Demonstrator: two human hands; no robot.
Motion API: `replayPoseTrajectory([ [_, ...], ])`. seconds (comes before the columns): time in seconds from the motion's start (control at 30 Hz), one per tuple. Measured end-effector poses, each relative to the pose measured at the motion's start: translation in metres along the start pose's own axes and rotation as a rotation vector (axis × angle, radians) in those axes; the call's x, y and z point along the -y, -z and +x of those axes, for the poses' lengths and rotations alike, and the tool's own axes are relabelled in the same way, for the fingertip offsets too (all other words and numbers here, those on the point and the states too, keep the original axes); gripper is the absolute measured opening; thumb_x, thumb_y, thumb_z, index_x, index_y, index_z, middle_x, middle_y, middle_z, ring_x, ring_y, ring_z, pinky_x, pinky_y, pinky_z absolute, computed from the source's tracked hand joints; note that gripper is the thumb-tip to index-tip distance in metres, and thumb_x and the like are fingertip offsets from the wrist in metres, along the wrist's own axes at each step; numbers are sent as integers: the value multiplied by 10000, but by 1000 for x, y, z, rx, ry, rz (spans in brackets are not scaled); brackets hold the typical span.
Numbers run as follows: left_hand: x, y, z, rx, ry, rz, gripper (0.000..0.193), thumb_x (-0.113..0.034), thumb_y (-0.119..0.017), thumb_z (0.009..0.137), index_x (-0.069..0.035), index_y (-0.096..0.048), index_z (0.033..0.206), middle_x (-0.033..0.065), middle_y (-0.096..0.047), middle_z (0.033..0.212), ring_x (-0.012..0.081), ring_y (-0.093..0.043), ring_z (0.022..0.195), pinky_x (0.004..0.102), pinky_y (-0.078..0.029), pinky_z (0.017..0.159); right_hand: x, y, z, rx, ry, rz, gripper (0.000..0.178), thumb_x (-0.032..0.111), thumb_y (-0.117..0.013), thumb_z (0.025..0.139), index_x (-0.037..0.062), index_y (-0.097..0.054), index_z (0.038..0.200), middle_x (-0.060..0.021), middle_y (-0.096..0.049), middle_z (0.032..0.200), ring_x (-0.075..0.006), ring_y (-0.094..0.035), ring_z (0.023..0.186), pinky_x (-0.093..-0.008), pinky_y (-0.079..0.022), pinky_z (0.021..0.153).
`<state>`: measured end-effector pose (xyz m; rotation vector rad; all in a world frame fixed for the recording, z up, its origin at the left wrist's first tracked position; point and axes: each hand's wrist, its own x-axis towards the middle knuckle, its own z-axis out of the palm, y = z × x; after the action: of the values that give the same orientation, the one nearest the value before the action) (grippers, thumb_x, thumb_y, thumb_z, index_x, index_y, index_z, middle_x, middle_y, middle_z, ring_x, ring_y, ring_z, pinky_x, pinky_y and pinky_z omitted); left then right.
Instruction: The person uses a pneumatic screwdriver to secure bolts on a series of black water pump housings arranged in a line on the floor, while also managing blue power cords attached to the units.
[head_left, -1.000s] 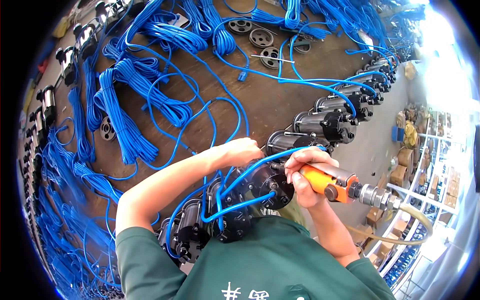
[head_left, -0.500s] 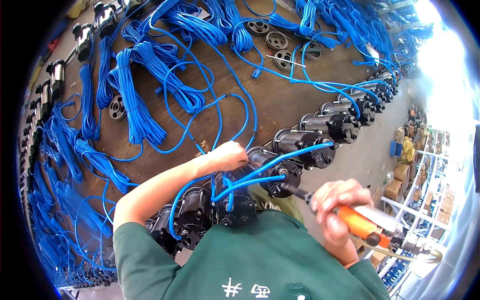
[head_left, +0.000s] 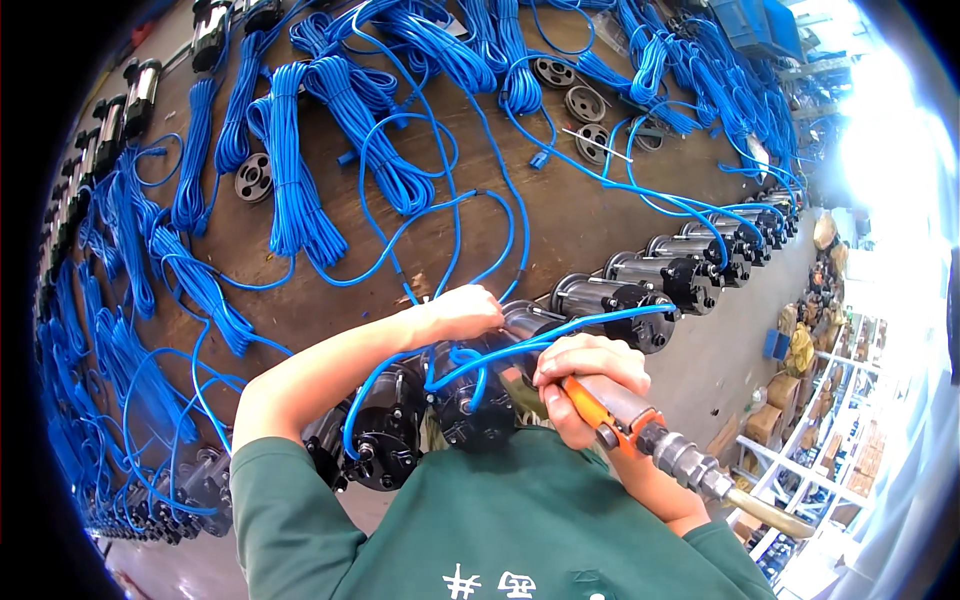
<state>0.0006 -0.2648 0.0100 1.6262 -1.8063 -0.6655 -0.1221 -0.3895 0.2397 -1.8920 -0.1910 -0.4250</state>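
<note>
My right hand (head_left: 595,375) is wrapped round an orange and silver air screwdriver (head_left: 612,402), in front of a black and silver cylindrical motor (head_left: 528,318). Hand and tool hide that motor's end cap, so I cannot see where the bit sits. My left hand (head_left: 468,312) is closed in a fist at the far end of the same motor; what its fingers hold is hidden. Blue cables (head_left: 580,325) pass between the hands. Close to my chest stands another motor (head_left: 475,405) with a blue cable looping from its black cap. An air hose (head_left: 765,512) trails from the tool's rear.
More motors (head_left: 612,298) line the table's edge to the right, with others (head_left: 385,420) to the left. Bundled blue cables (head_left: 295,165) and round metal discs (head_left: 585,103) lie on the brown tabletop (head_left: 420,255). White racks (head_left: 800,470) and boxes stand at the right.
My right hand has moved left with the air screwdriver, close in front of the motor, and the tool has turned. My left hand stays at nearly the same spot. The view has shifted slightly.
</note>
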Motion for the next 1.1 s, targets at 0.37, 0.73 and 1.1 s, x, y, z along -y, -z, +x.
replayPoseTrajectory([
  [0.37,-16,107,-10,-130,351,275,185,-187,-723,772,-37,-718,879,134,-691,829,343,-665,798,431,-549,728,22,50,15,23,42,254,291,-46,-634,737,-19,-665,1025,-140,-706,849,-160,-667,699,-270,-563,635],
  [0.73,-298,-36,87,-1898,335,287,91,-57,-490,1011,-12,-556,967,17,-546,751,68,-456,635,230,-372,557,-11,155,-24,158,103,674,293,15,-655,849,-3,-578,1131,-153,-623,957,-143,-603,664,-254,-533,590],
  [1.1,-145,-180,219,-2392,-495,-2229,156,-94,-452,1007,-27,-591,1032,97,-600,853,228,-553,725,347,-443,591,-29,134,-49,405,49,675,389,43,-686,792,-28,-555,1152,-176,-610,941,-153,-572,582,-318,-531,613],
])
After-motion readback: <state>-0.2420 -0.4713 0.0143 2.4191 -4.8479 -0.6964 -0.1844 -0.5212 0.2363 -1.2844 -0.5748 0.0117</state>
